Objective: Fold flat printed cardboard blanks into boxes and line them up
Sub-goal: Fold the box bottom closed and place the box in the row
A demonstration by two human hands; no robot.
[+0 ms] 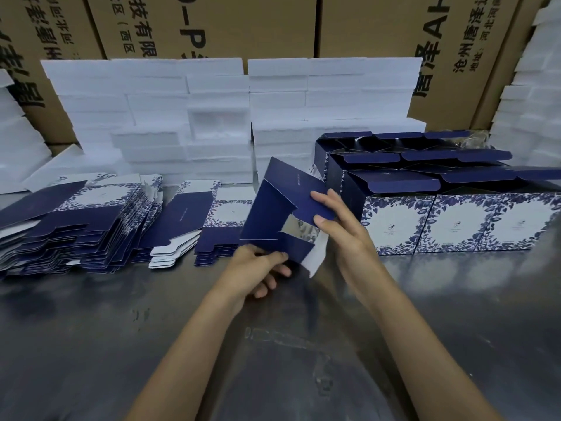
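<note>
Grey and scuffed, the metal table [91, 344] ran under my forearms. Just above it my left hand [258, 268] pinched the near flap of a half-opened blank [273, 214], and my right hand [337, 226] gripped its right panel between thumb and fingers. I judged I was at the bottom-closing step; next the flaps needed tucking inward. The blank's long axis tilted from near-right to far-left, its open end towards me. Left lay flat stacks [76, 226]; right stood finished boxes [455, 220]; behind them, foam blocks [182, 117].
</note>
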